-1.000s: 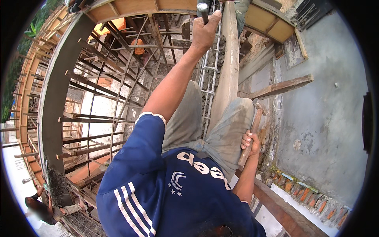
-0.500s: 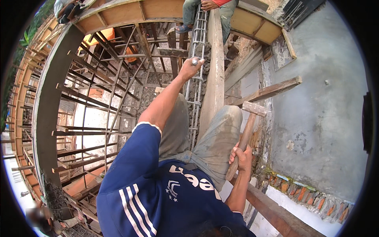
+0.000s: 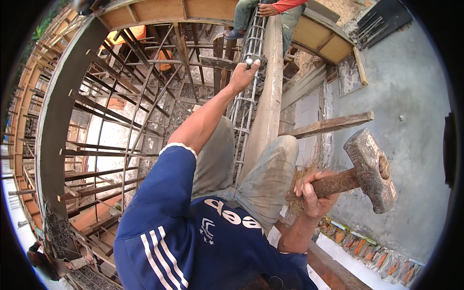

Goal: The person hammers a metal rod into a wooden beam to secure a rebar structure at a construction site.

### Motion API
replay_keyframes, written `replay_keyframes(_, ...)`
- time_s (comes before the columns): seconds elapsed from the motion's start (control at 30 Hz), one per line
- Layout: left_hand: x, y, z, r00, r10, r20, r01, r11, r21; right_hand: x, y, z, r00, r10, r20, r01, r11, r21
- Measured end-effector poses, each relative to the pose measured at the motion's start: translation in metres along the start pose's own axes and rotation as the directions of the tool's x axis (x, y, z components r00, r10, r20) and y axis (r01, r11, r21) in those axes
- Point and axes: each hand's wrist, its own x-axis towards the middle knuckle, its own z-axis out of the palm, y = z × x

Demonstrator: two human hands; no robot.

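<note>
My right hand (image 3: 316, 193) is closed around the wooden handle of a sledgehammer (image 3: 369, 169), whose heavy, worn steel head is raised to the right of my knee. My left hand (image 3: 244, 76) reaches forward and is closed around a metal rod (image 3: 249, 62); only its round, shiny top end shows above the fist. Just under that hand runs a rebar cage (image 3: 245, 101) of long bars and ties, lying along a narrow beam between my legs. The rod's lower end is hidden by the hand.
Along the right of the cage stands a formwork board (image 3: 270, 72). A co-worker's hand (image 3: 268, 9) rests at the cage's far end. Wooden props (image 3: 111, 121) and an open drop lie left; a timber (image 3: 333, 124) juts out over a grey concrete surface (image 3: 401, 96) at right.
My right hand has lifted the sledgehammer up and toward the view, its head swinging to the right. My left hand still grips the rod over the cage.
</note>
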Motion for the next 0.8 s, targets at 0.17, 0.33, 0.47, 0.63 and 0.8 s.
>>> replay_keyframes(0.17,-0.011,0.126,-0.024,0.974,0.209,-0.089,-0.227,0.929,-0.292,-0.022,-0.002,-0.022,0.998,-0.055,-0.023,0.055,0.999,0.001)
replay_keyframes(0.33,-0.026,0.22,-0.038,0.916,0.386,-0.112,-0.402,0.881,-0.251,-0.046,-0.004,-0.04,0.994,-0.016,-0.111,0.018,1.0,0.017)
replay_keyframes(0.47,-0.055,0.263,-0.01,0.824,0.566,-0.035,-0.562,0.809,-0.172,-0.067,0.002,-0.053,0.971,0.151,-0.188,-0.126,0.983,0.137)
replay_keyframes(0.63,-0.074,0.225,0.067,0.667,0.669,0.328,-0.673,0.73,-0.12,-0.08,0.006,-0.069,0.958,0.215,-0.189,-0.178,0.965,0.192)
replay_keyframes(0.8,-0.115,0.11,0.156,0.328,0.378,0.866,-0.801,0.598,0.042,-0.099,0.003,-0.098,0.94,0.248,-0.234,-0.206,0.96,0.191)
